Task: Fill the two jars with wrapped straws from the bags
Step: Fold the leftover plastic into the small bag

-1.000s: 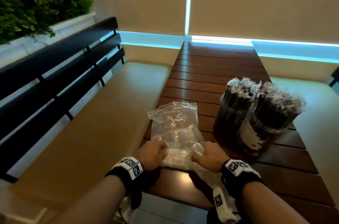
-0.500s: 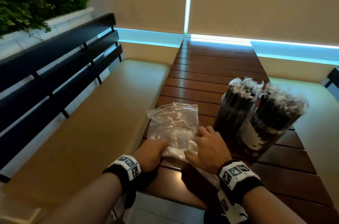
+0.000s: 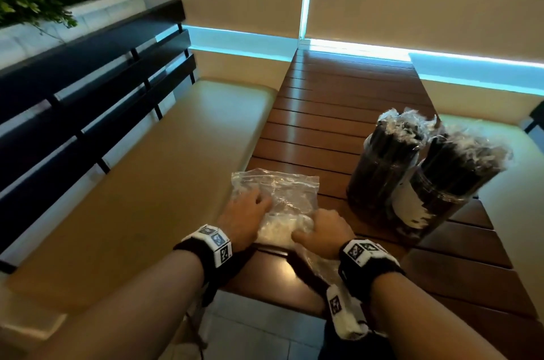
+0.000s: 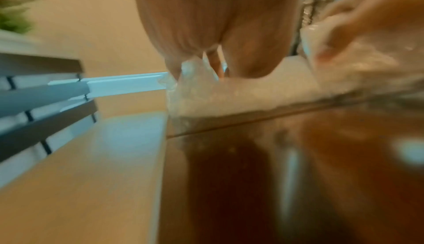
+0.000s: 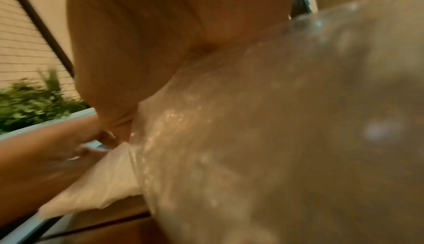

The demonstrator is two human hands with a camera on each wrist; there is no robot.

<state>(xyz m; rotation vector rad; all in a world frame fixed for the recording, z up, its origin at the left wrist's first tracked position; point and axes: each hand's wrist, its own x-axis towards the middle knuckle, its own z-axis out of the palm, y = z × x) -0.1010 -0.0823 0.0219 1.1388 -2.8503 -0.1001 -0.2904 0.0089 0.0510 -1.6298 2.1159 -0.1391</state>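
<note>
Straws (image 3: 441,153), dark and wrapped in clear film, already stand upright in two jars in the right middle of the head view, film ends up, long axes tilted slightly toward the upper right. The far jar (image 3: 379,180) and the near jar (image 3: 424,206) touch side by side on the slatted wooden table (image 3: 338,112), well right of both hands. Low in the centre of the frame a clear plastic bag (image 3: 282,191) lies flat on the table's near left corner, its long side running away toward the top of the frame. The left hand (image 3: 244,215) rests on the bag's left part with fingers spread forward. The right hand (image 3: 323,233) has curled fingers gathering the crumpled near end. A cushioned bench (image 3: 164,171) fills the left.

From the left wrist, blurred, the left hand (image 4: 213,26) presses down with its fingertips (image 4: 218,62) on the bag (image 4: 229,93); the right hand (image 4: 367,17) shows at upper right.

From the right wrist, also blurred, the right hand (image 5: 149,48) pinches a fold of the bag (image 5: 275,130), which fills the right of the frame.
</note>
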